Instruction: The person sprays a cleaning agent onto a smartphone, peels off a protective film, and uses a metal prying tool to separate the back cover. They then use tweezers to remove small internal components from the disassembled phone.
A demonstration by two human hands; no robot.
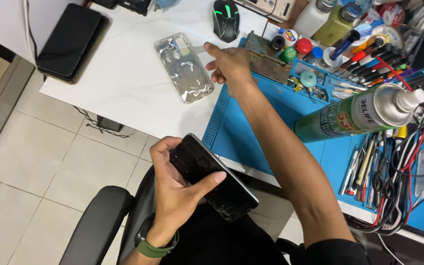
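White desk (123, 83) over tiled floor, blue repair mat (251, 132) crowded with tools. Left hand (177, 184) clamped on black smartphone (214, 176), held above lap off desk edge, glass cracked near lower corner. Right hand (231, 64) stretched out, pinching small thin pale tab (199, 49) just beside clear phone case (183, 66). Green spray can (359, 115) lying tilted on mat near right forearm. Risks: one-handed hold over floor, slip means drop, crack spreading; forearm swing likely knocking can or screwdrivers (369, 59).
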